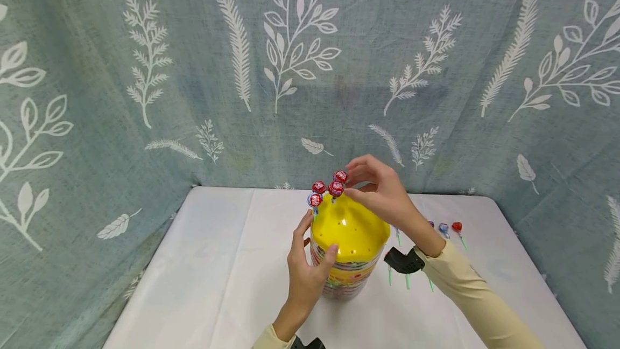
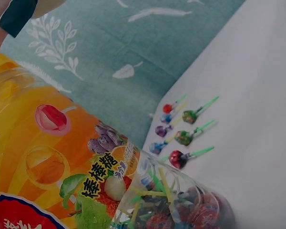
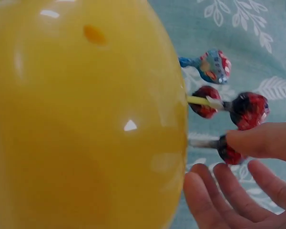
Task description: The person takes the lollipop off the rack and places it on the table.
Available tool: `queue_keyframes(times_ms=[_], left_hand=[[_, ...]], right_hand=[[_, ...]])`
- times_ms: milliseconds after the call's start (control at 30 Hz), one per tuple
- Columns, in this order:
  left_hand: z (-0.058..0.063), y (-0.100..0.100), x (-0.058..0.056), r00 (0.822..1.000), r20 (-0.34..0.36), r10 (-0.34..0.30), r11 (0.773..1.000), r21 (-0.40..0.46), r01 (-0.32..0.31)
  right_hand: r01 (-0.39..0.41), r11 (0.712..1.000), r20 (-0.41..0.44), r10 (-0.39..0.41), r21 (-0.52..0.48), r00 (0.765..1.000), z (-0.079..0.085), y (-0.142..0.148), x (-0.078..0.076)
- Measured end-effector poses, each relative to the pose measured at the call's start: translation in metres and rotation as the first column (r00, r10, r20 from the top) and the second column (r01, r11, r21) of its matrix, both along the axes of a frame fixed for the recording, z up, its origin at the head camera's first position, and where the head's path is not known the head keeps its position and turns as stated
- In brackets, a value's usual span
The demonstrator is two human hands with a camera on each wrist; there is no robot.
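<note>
A clear jar (image 2: 105, 157) with a printed fruit label has several lollipops inside. Its domed yellow lid (image 1: 353, 230) is dotted with small holes. Several red- and blue-wrapped lollipops (image 1: 318, 187) stand by their sticks at the lid's far left edge. My left hand (image 1: 307, 271) grips the jar's left side near the top, thumb toward the front and fingers round the side. Over the lid's far edge, my right hand (image 1: 380, 187) is around a red lollipop (image 3: 232, 151), its thumb over the head and its fingers curved loosely apart below. Firm contact cannot be made out.
More lollipops (image 2: 178, 159) with green or yellow sticks lie on the white tablecloth (image 1: 194, 284) right of the jar, partly behind my right forearm. Leaf-patterned green cloth (image 1: 310, 123) hangs behind the table and along both sides. Black straps (image 1: 404, 260) circle my wrists.
</note>
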State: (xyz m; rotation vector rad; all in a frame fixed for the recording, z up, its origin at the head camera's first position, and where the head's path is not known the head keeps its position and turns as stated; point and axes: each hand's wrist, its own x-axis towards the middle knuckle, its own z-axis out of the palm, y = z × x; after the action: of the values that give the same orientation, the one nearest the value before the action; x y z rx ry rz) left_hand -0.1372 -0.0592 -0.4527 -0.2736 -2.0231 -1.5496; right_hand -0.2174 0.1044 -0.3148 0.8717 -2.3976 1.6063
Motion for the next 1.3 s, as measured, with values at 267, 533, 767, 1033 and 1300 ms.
queue_keyframes(times_ms=[267,533,767,1033,1300], left_hand=[[0.002,-0.001,0.000,1.000,0.000,0.007,1.000,0.002,-0.007],[0.006,-0.001,0.002,1.000,0.014,0.010,1.000,0.012,-0.010],[0.006,0.001,0.002,1.000,0.000,0.002,1.000,0.008,-0.002],[0.030,0.006,0.013,1.000,0.010,0.001,1.000,0.018,-0.001],[0.036,0.007,0.015,1.000,0.000,0.001,1.000,0.023,-0.001]], right_hand=[[0.023,0.998,-0.043,-0.021,0.051,0.999,-0.002,-0.017,0.000],[0.028,0.999,-0.042,-0.027,0.024,0.999,-0.005,-0.022,-0.002],[0.039,0.998,-0.071,-0.042,-0.039,0.997,0.001,-0.021,0.002],[0.033,0.985,-0.071,-0.046,-0.169,0.996,0.006,-0.014,0.006],[0.009,0.975,-0.093,-0.031,-0.223,0.995,0.005,0.000,0.014]])
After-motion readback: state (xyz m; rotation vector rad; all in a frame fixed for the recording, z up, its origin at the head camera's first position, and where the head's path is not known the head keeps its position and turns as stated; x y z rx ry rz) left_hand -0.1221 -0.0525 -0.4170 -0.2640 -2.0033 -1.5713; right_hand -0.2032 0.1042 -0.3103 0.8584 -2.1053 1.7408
